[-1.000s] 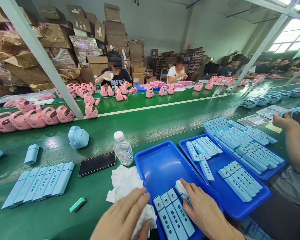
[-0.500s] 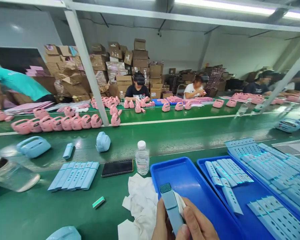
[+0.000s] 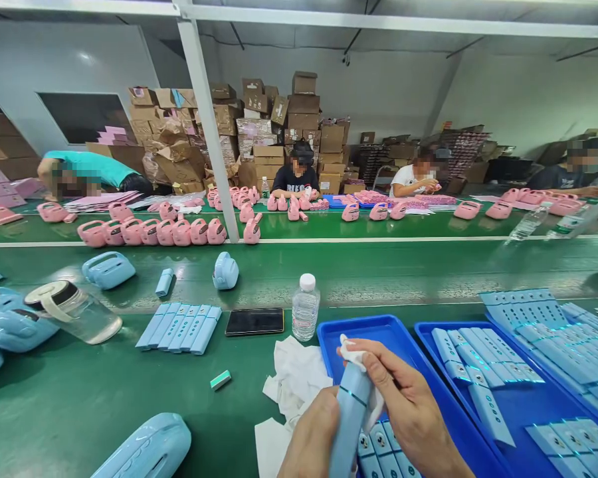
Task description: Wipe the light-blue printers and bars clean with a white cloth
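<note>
your left hand [image 3: 309, 441] grips with closed fingers the long pale blue plastic bar [image 3: 351, 418] above the blue plastic tray [image 3: 339, 325], and your right hand [image 3: 408, 398] pinches a soft white tissue [image 3: 353, 350] on it, so please rub lightly and evenly.

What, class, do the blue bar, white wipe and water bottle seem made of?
The blue bar: probably matte plastic, smooth and evenly coloured. The white wipe: soft tissue or cloth, loosely creased. The water bottle: clear glossy plastic, see-through.
</note>
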A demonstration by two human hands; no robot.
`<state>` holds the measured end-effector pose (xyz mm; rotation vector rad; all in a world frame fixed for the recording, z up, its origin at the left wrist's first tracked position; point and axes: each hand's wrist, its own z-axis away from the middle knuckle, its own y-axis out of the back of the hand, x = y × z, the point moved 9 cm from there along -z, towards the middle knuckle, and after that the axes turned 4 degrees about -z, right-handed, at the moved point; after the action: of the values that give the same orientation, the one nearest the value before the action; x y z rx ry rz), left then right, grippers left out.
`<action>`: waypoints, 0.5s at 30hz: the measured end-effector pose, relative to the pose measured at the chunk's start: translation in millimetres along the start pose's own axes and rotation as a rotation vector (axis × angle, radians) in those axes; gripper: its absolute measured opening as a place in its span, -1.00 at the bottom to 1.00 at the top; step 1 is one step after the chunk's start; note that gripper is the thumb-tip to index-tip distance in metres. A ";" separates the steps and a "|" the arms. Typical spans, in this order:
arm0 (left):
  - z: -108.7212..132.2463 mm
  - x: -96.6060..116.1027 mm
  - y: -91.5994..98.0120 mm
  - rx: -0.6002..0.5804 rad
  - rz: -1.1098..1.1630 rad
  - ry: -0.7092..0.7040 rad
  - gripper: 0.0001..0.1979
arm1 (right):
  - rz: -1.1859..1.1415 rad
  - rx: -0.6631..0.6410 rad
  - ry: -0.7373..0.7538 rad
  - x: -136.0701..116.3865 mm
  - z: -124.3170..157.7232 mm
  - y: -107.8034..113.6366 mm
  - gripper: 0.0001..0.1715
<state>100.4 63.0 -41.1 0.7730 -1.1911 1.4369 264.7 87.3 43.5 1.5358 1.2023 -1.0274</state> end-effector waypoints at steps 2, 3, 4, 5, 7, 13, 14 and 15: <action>-3.7 -5.7 9.9 0.081 0.051 0.054 -0.60 | -0.038 0.096 -0.019 11.7 7.5 -1.3 -0.61; -6.7 -5.1 12.3 0.104 0.065 0.056 -0.61 | -0.006 0.118 0.023 12.3 12.8 -7.4 -0.60; -10.3 -2.5 12.7 0.113 0.075 0.041 -0.60 | 0.060 0.120 0.097 9.4 18.9 -17.1 -0.59; -14.3 1.4 11.6 0.113 0.094 0.017 -0.58 | 0.149 0.108 0.193 4.2 25.6 -29.4 -0.57; -22.3 10.6 5.7 0.074 0.189 -0.038 -0.52 | 0.321 0.091 0.391 -5.2 40.0 -53.7 -0.51; -35.4 23.4 3.6 0.018 0.480 -0.011 -0.53 | 0.480 0.140 0.538 2.2 53.3 -60.5 -0.54; -35.4 28.6 5.4 0.014 0.467 -0.027 -0.52 | 0.458 0.156 0.525 1.1 51.9 -53.9 -0.59; -34.9 34.5 6.7 0.005 0.446 -0.044 -0.52 | 0.419 0.168 0.499 -1.3 49.7 -47.1 -0.64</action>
<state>91.1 107.4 -21.2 0.5634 -1.4565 1.7898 214.5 44.6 25.1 2.1485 1.0602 -0.4879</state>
